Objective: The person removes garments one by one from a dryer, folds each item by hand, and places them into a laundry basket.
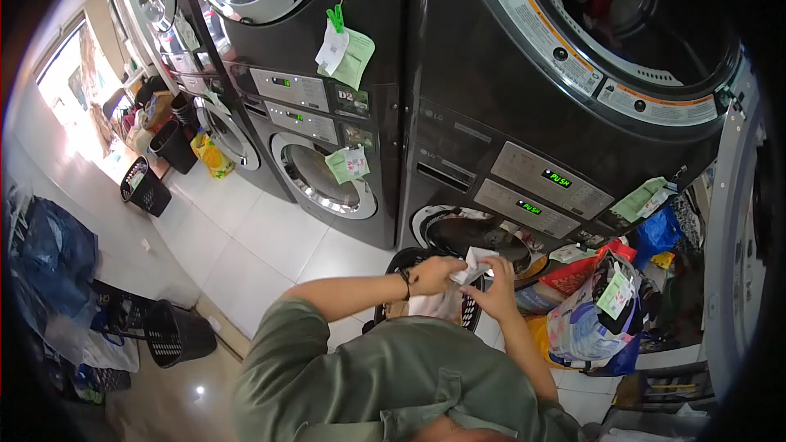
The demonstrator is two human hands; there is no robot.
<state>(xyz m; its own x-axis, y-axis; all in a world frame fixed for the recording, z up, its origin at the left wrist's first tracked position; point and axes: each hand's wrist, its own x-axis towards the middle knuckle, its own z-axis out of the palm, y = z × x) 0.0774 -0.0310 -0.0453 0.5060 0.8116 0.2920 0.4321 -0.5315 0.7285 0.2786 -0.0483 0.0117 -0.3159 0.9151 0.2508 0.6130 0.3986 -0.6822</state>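
Note:
My left hand, with a dark band at its wrist, pinches a small white folded item, cloth-like or a packet; its exact kind is not clear. On the other side, the fingers of my right hand close on the same item. Both hands are above a black plastic basket, partly hidden by my arms. Pale fabric shows below the hands. Just beyond is the open round mouth of a lower washer.
An upper dryer has its door swung open at right. Stuffed laundry bags stand right of the basket. Black baskets and blue bagged laundry are at left. More machines line the wall along the tiled floor.

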